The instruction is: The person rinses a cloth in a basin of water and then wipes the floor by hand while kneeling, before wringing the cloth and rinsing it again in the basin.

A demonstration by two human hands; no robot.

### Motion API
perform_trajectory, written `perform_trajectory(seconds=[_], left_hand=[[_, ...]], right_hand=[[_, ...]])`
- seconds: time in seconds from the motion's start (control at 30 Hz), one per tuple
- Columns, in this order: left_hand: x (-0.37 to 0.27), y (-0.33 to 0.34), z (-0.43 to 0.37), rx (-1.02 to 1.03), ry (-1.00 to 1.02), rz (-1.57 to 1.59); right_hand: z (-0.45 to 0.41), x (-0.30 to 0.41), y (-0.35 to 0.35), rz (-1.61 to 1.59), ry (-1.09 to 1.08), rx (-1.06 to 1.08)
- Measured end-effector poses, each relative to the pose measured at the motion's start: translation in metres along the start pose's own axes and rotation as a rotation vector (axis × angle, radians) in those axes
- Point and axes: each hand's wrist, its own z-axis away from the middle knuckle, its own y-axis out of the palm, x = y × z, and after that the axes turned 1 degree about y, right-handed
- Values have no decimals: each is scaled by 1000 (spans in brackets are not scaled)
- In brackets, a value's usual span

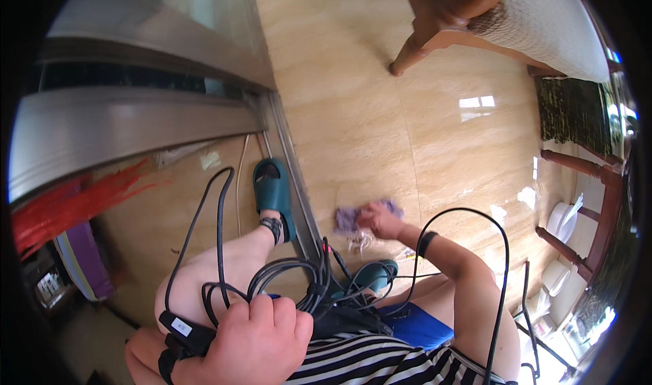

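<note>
My right hand (379, 221) presses a crumpled purple cloth (346, 219) against the glossy beige tiled floor (356, 130); the hand is slightly blurred. Beside the cloth lies a scrap of clear plastic film (360, 242). My left hand (262, 336) is curled into a fist over my lap, its fingertips and palm hidden from view. Just beyond that fist hangs a coil of black cable (285, 273). A small black device (186, 329) with a white label sits at my left wrist, and a cable loops up from it.
A metal sliding-door track (293, 181) runs between my feet in green slippers (272, 191). At left stand metal-framed door panels (137, 115) and a red fringe-like thing (76, 201). A wooden chair (433, 33) stands ahead; wooden furniture legs (565, 247) and white tubs (563, 222) are at right.
</note>
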Motion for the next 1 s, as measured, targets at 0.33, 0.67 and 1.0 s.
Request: perform_trajectory(seconds=[0.33, 0.67, 1.0], left_hand=[[0, -4, -6, -40, 34, 16], [6, -15, -14, 8, 38, 30], [4, -5, -9, 43, 73, -102]], right_hand=[[58, -143, -193, -484, 745, -1130], [-51, -112, -128, 354, 248, -653], [-119, -54, -103, -340, 217, -529]])
